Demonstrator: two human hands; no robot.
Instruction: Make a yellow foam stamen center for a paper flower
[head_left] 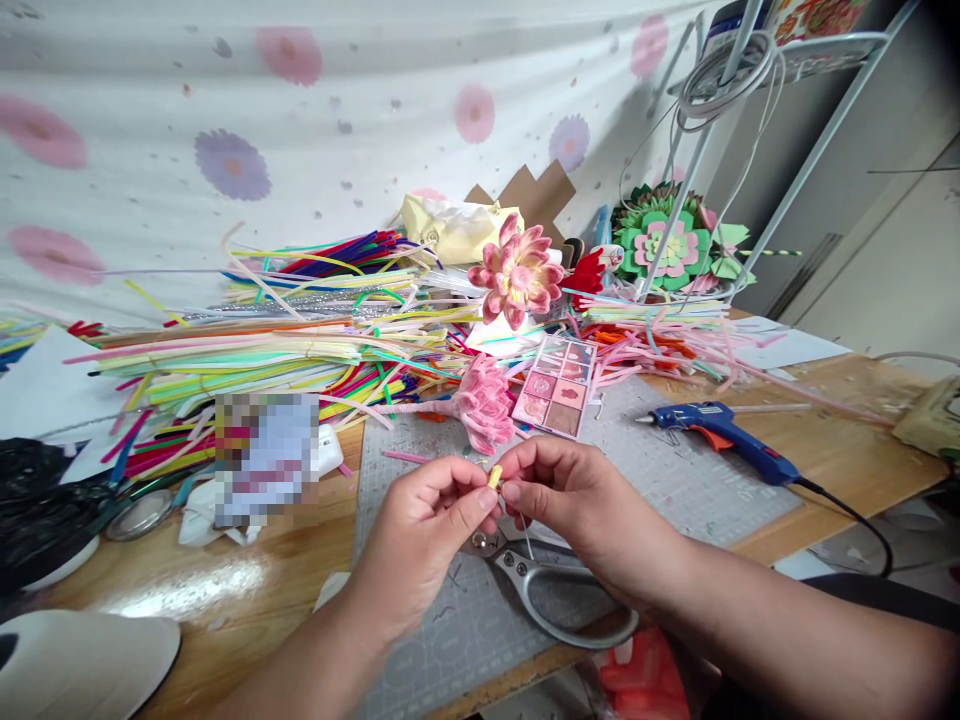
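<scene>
My left hand [439, 505] pinches a small yellow piece [495, 476] between thumb and fingers over the grey cutting mat [465, 630]. Touching the same piece from the right, my right hand [551, 485] has its thumb and fingertips pressed together. A thin pale strand [527, 537] hangs below the fingers. Under and to the right of the hands lie large grey-handled scissors [570, 610]. Just beyond the hands is a pink fuzzy flower [485, 405] on a stem, beside a makeup palette [556, 388].
Bundles of colourful pipe cleaners [285, 345] spread across the back. A blue glue gun [724, 435] lies on the right, its cable trailing off the edge. A larger pink flower [517, 272] stands behind. A white object [86, 660] sits at front left.
</scene>
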